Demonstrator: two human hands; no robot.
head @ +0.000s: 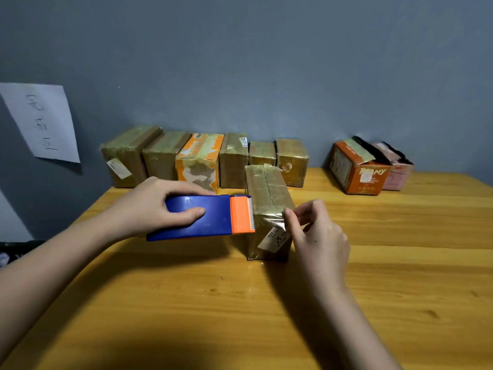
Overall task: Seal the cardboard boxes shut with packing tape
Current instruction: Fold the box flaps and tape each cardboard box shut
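Head view, nearest first: the box [268,209] being worked on stands on the wooden table [240,303], between the two hands. It is already wrapped in glossy tape over most of its visible faces, with a white label [273,240] on its near face. A fresh band of clear tape [269,218] runs across the box's near top edge, from the dispenser to the right hand.

The left hand [157,206] grips the blue dispenser [197,217], thumb laid flat on its top face and fingers curled over the far edge. The dispenser's orange cutter end [241,214] sits against the box's left side, serrated blade touching or just beside the tape; I cannot tell which.

The right hand [317,233] is at the box's right near corner, thumb and forefinger pinching or pressing the free end of the tape onto the corner. The other fingers are loosely curled behind.

Judging from this, the strip is laid but not yet cut, so cutting and smoothing it down remain for this box.

Farther back, a row of six boxes [202,158] lines the wall, all shiny with tape and apparently sealed. Well apart to the right stand an orange box [357,169] with a flap raised and a pink box [394,172] beside it that looks open at the top. These two seem still to need sealing.
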